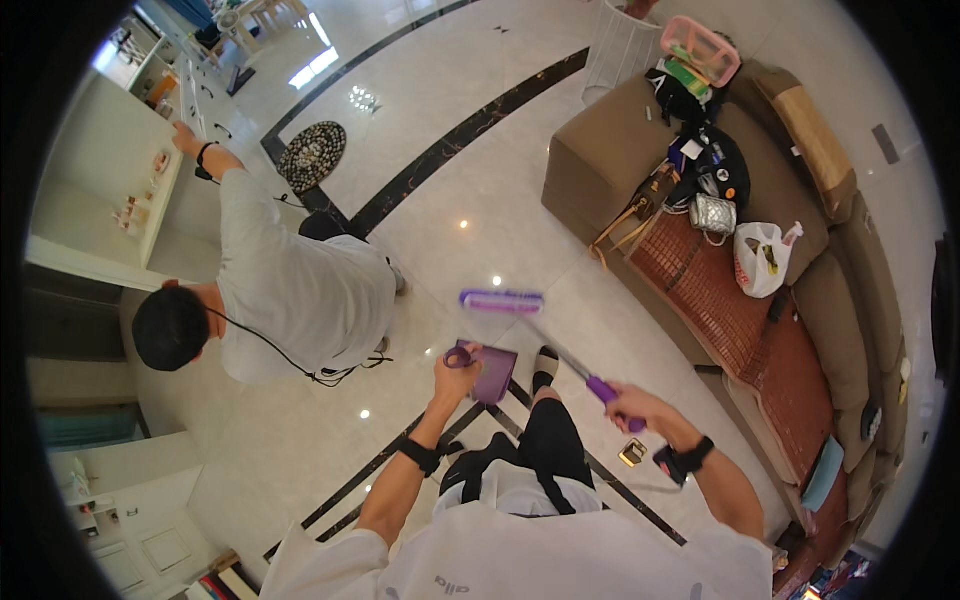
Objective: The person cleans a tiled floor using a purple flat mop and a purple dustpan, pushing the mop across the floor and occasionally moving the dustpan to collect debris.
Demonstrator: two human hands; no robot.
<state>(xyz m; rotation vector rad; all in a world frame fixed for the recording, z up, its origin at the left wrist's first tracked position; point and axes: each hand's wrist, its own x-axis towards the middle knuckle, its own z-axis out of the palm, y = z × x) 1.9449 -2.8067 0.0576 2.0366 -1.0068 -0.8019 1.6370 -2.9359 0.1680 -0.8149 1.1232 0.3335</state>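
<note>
My left hand (459, 374) is closed round the handle of a purple dustpan (495, 378), whose pan is over the tiled floor just right of that hand. My right hand (640, 408) grips the purple end of a broom handle (566, 352). The grey shaft slants up and left to a purple broom head (502, 302), which lies on the pale tiles a little beyond the dustpan. A gap of bare floor separates the broom head from the pan. My foot (545, 366) in a slipper stands right of the dustpan.
A brown sofa (590, 140) with bags and a woven mat (690, 290) runs along the right. To the left, another person (310, 290) in a white shirt reaches toward a shelf (165, 195). A round pebble-patterned mat (312, 157) lies on the floor ahead.
</note>
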